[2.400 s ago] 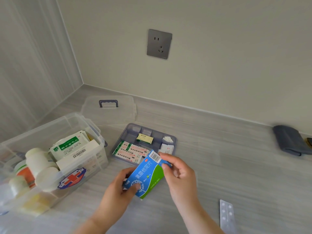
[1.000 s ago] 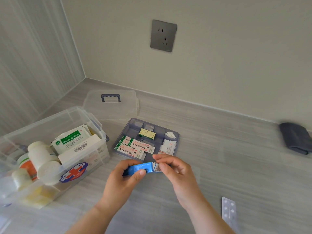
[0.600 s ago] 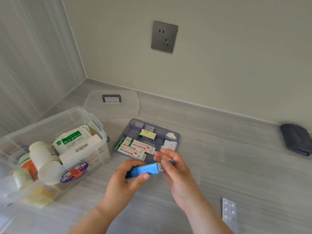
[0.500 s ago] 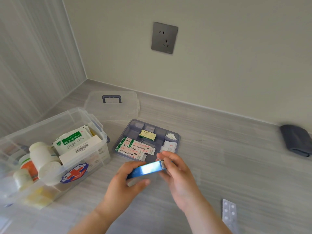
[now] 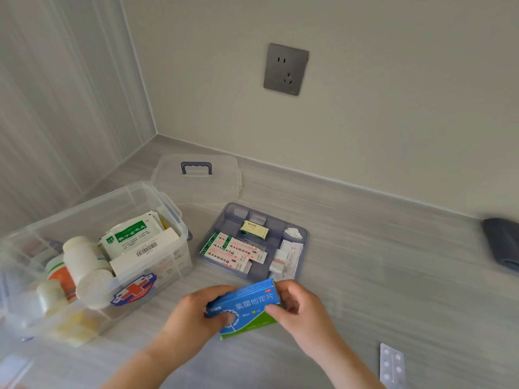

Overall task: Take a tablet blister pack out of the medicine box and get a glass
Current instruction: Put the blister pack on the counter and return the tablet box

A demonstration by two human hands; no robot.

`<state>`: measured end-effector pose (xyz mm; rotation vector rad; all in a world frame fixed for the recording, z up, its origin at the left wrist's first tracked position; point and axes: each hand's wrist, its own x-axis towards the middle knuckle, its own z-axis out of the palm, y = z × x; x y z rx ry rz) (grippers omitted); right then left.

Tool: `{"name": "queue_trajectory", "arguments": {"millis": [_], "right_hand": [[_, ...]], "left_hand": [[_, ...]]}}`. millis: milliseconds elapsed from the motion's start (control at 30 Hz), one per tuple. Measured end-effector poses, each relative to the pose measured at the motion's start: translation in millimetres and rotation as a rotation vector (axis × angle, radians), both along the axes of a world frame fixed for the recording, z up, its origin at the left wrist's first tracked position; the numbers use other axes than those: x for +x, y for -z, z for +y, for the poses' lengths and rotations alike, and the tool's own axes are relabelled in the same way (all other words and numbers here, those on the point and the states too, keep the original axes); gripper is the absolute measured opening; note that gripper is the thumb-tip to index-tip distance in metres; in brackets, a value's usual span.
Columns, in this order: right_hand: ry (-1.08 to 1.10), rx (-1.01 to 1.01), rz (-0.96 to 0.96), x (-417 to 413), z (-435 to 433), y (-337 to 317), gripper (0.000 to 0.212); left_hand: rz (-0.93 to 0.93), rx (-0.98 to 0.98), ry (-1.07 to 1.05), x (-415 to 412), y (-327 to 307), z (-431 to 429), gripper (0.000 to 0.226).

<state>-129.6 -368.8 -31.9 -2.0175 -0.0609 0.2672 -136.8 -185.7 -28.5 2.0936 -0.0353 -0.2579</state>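
Both hands' fingers pinch the blue-green cardboard tablet carton; the silver foil blister pack lies apart, on the grey worktop

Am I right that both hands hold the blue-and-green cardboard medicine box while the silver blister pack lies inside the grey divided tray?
Not quite: the head view shows the silver blister pack lying on the grey countertop, not in the grey divided tray. Both the left hand and right hand hold the blue-and-green cardboard medicine box.
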Motion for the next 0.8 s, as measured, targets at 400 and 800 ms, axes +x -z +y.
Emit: {"name": "queue_trajectory", "arguments": {"millis": [400, 800], "right_hand": [[-0.109, 0.412, 0.033, 43, 52, -56, 0.022], [-0.269, -0.164, -0.47, 75, 155, -17, 0.034]], "left_hand": [[-0.58, 0.539, -0.134, -3, -68, 39, 0.083], [-0.134, 0.655, -0.408, 33, -63, 162, 0.071]]}}
